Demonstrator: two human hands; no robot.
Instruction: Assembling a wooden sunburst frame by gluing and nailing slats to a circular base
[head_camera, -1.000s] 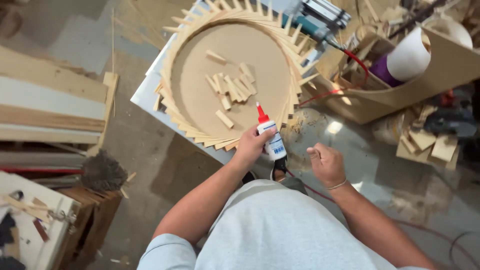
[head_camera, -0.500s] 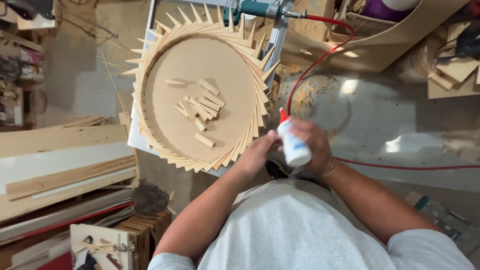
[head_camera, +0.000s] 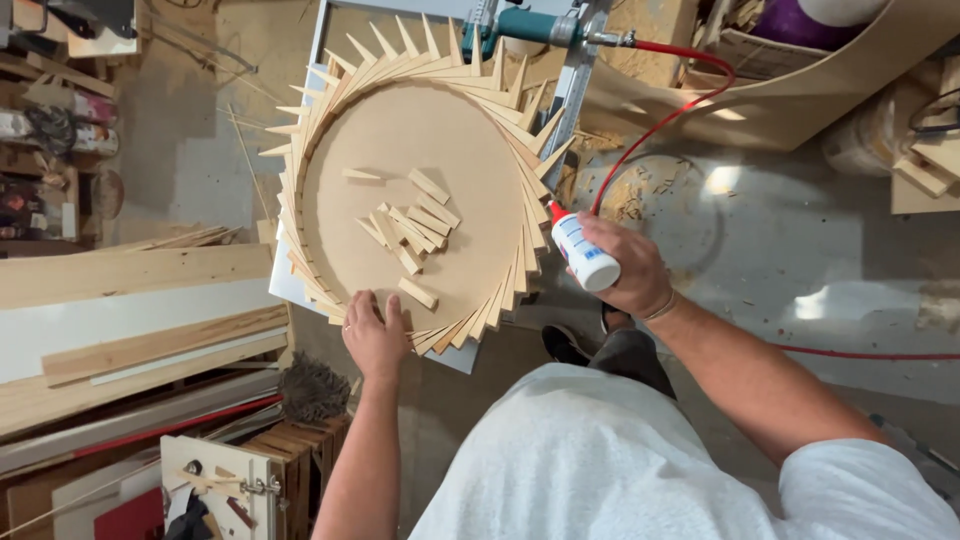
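**A:** ok so where's the glue at? The glue bottle (head_camera: 584, 253), white with a red tip, sits in the right hand (head_camera: 620, 268), fingers wrapped fully round it, nozzle pointing up-left at the right edge of the sunburst ring (head_camera: 310, 190). It's held over the floor just beside the ring, not touching wood.

**B:** and the other hand? The left hand (head_camera: 374, 333) lies flat and open on the ring's near rim, gripping nothing, just pressing on the slats there.

**A:** so what step, you reckon? I'd guess it's between gluings: bottle ready, no slat picked up. Next move probably needs a loose piece from the pile (head_camera: 410, 228) on the round disc (head_camera: 440, 130), glue on it, then fitting it into the rim.

**B:** counts? One bottle, one disc, one ring. Loose pieces: roughly a dozen, they overlap so I can't be exact. One red hose (head_camera: 660, 120) runs off to the teal tool (head_camera: 525, 25) up top.
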